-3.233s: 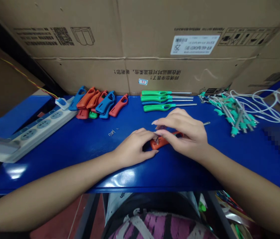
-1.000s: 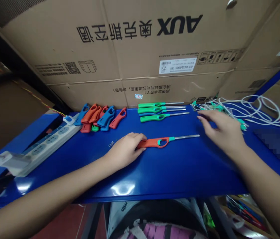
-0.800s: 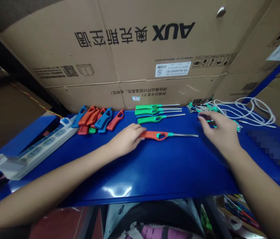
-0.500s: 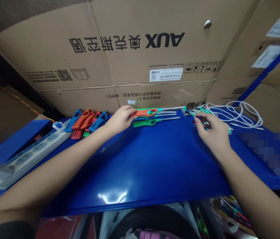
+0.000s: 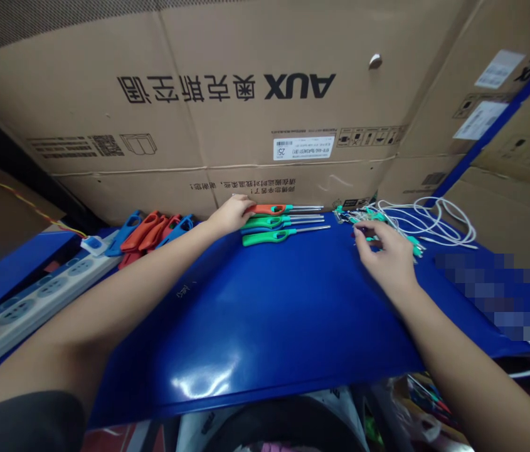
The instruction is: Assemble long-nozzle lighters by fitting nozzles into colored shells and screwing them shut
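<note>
My left hand (image 5: 234, 214) is closed on the handle end of an orange long-nosed lighter (image 5: 269, 209), at the back of a row of lighters. In front of it lie green lighters (image 5: 265, 237) and a blue one, metal tubes pointing right. My right hand (image 5: 386, 251) is beside a pile of small green and metal parts (image 5: 415, 245), its thumb and fingertips curled round something small and dark red that I cannot make out. Orange, red and blue handles (image 5: 140, 231) without tubes are heaped left of my left hand.
A white power strip (image 5: 51, 290) runs along the left side of the blue table (image 5: 246, 314). White cable (image 5: 453, 220) lies coiled at the back right. A large cardboard sheet (image 5: 227, 138) stands behind the table.
The orange lighter has shifted back, off the other lighters, to the rear of the row with my left hand. The whole view has shifted slightly. My right hand stays by the small parts.
</note>
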The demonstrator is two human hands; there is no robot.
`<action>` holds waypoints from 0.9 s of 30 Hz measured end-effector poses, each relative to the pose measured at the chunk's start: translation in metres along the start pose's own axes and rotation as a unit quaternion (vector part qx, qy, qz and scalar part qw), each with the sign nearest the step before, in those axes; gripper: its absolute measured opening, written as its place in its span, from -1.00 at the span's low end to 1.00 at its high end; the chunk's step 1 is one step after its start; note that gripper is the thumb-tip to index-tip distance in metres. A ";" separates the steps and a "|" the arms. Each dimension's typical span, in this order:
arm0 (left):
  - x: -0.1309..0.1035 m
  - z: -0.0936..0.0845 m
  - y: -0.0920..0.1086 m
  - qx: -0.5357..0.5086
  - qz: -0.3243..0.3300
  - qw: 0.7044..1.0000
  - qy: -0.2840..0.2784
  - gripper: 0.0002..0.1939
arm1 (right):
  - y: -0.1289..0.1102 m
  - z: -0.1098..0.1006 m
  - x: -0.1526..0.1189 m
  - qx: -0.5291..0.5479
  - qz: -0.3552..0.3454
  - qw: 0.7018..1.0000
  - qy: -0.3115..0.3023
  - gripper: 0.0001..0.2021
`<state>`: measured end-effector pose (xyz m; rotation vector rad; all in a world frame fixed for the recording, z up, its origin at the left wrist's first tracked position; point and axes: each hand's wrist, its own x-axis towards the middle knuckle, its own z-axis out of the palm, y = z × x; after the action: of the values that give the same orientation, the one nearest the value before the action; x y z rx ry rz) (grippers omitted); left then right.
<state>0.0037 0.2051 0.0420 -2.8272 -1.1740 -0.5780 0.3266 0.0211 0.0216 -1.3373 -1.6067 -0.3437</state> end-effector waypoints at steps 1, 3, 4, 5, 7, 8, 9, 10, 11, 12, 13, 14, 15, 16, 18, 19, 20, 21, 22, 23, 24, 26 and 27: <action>0.000 0.001 -0.001 0.002 0.001 1.000 0.000 -0.72 | 0.000 0.000 0.000 0.002 0.002 1.000 0.001 -0.84; 0.000 0.003 -0.003 0.005 0.002 1.000 0.003 -0.73 | 0.000 0.000 0.000 0.007 0.008 1.000 0.001 -0.85; -0.001 0.004 -0.004 0.006 0.002 1.000 0.004 -0.73 | 0.000 0.000 -0.001 0.010 0.012 1.000 0.002 -0.85; -0.001 0.004 -0.004 0.007 0.003 1.000 0.006 -0.73 | 0.000 0.000 -0.001 0.011 0.015 1.000 0.001 -0.85; -0.002 0.005 -0.004 0.009 0.002 1.000 0.011 -0.72 | 0.000 0.000 0.000 0.011 0.013 1.000 -0.002 -0.86; -0.002 0.005 -0.004 0.011 0.001 1.000 0.013 -0.72 | 0.000 0.000 0.000 0.009 0.008 1.000 -0.005 -0.86; -0.002 0.005 -0.004 0.014 -0.002 1.000 0.015 -0.72 | 0.001 0.000 0.000 0.007 0.002 1.000 -0.007 -0.87; -0.003 0.005 -0.004 0.017 -0.004 1.000 0.015 -0.71 | 0.001 0.000 0.001 0.003 -0.003 1.000 -0.010 -0.87; -0.003 0.004 -0.004 0.021 -0.007 1.000 0.015 -0.71 | 0.001 0.000 0.001 0.000 -0.008 1.000 -0.014 -0.88; -0.003 0.003 -0.004 0.025 -0.009 1.000 0.014 -0.71 | 0.001 0.000 0.001 -0.003 -0.013 1.000 -0.019 -0.88; -0.003 0.003 -0.004 0.030 -0.012 0.999 0.013 -0.71 | 0.002 0.000 0.002 -0.007 -0.020 0.999 -0.024 -0.88; -0.003 0.002 -0.004 0.034 -0.013 0.999 0.012 -0.71 | 0.003 0.000 0.002 -0.010 -0.026 0.999 -0.031 -0.88; -0.003 0.001 -0.004 0.039 -0.015 0.999 0.011 -0.71 | 0.004 0.001 0.002 -0.012 -0.031 0.999 -0.038 -0.88; -0.004 0.000 -0.004 0.043 -0.017 0.999 0.010 -0.71 | 0.006 0.001 0.002 -0.016 -0.034 0.998 -0.046 -0.88; -0.004 -0.001 -0.003 0.051 -0.021 0.998 0.006 -0.71 | 0.011 0.003 0.000 -0.021 -0.023 0.997 -0.066 -0.88; -0.005 -0.001 -0.002 0.055 -0.023 0.998 0.003 -0.71 | 0.014 0.004 -0.001 -0.026 -0.010 0.997 -0.077 -0.88; -0.005 -0.001 -0.002 0.060 -0.026 0.998 0.001 -0.71 | 0.017 0.005 -0.002 -0.032 0.007 0.995 -0.091 -0.89; -0.006 -0.001 -0.001 0.064 -0.030 0.997 0.000 -0.71 | 0.021 0.007 -0.003 -0.038 0.025 0.993 -0.105 -0.89; -0.007 -0.001 -0.001 0.070 -0.035 0.997 0.000 -0.71 | 0.024 0.008 -0.005 -0.044 0.040 0.991 -0.119 -0.88; -0.007 -0.001 0.000 0.075 -0.041 0.996 0.002 -0.71 | 0.027 0.009 -0.006 -0.049 0.051 0.988 -0.133 -0.86; -0.008 -0.001 0.001 0.082 -0.048 0.995 0.005 -0.71 | 0.029 0.010 -0.007 -0.052 0.058 0.986 -0.147 -0.85; -0.010 -0.003 0.004 0.094 -0.063 0.993 0.014 -0.72 | 0.032 0.012 -0.009 -0.053 0.066 0.982 -0.168 -0.83; -0.011 -0.005 0.006 0.100 -0.069 0.992 0.020 -0.73 | 0.032 0.012 -0.009 -0.054 0.069 0.981 -0.173 -0.82</action>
<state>-0.0008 0.1927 0.0434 -2.5727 -1.3454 -0.4887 0.3479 0.0360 -0.0029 -1.6510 -1.7861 -0.1175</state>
